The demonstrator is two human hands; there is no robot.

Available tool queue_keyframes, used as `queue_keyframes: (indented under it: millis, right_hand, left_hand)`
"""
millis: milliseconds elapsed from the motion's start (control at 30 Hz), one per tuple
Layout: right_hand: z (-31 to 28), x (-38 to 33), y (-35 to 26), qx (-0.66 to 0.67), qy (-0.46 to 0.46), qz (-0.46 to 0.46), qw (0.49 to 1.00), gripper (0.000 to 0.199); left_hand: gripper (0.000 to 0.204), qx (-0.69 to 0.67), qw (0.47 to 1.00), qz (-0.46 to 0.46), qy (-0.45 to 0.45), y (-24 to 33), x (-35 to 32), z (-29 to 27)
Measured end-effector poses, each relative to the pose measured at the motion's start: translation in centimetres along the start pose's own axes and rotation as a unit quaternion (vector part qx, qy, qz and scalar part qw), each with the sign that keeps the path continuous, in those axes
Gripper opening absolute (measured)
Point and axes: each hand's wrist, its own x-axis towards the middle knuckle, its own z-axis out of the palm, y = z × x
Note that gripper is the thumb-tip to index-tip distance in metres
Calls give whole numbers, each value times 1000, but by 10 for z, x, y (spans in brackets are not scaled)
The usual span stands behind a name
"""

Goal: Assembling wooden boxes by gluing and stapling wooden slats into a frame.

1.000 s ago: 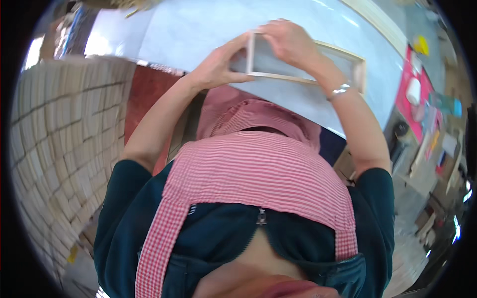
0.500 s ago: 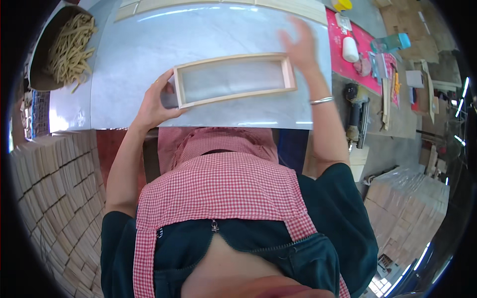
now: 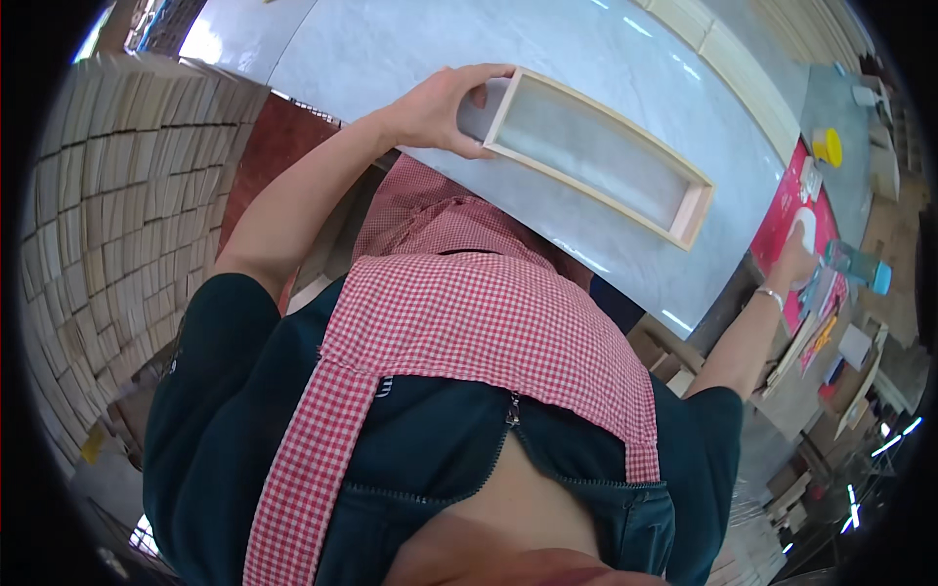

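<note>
A shallow rectangular frame of pale wood [image 3: 693,212] lies on the grey-white tabletop [image 3: 391,44], its length slanting down to the right. My left hand [image 3: 430,109] holds its left short end, thumb at the near corner and fingers at the far one. Over on the right, my right hand [image 3: 796,260] reaches past the table edge to a pink surface. Its fingers are closed round a white bottle [image 3: 804,223], partly hidden by the hand.
Beside my right hand stands a clear bottle with a teal cap [image 3: 860,267]. A yellow container [image 3: 828,147] is farther back. Pale wooden strips [image 3: 747,78] line the table's far side. Tall stacks of wooden pieces [image 3: 117,215] rise on the left.
My right hand has moved from above the frame's right end out to the white bottle and taken hold of it. The view has turned; my left hand keeps the frame's left end.
</note>
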Motion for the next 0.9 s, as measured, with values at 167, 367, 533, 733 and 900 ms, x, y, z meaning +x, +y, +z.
queue_keyframes:
  millis: [167,367,533,733,900]
  right_hand:
    - [-87,-126,-90,387,10,7,922,53]
    - [-118,-261,-152,612,-129,-22,780,45]
    - [-133,-337,-181,589,-273,-112,752,54]
    - [-135,-351,-194,515,-298,-217,774,56]
    - [-139,-355,-197,508,-342,-190,768,56]
  left_hand:
    - [99,-2,1000,-5,11,-5,-1,-2]
    - [101,13,999,20,29,-13,2,7]
    - [100,31,999,33,22,-14,5,10]
    - [102,19,997,45,52,-22,4,18]
    - [103,26,999,25,35,-17,4,14]
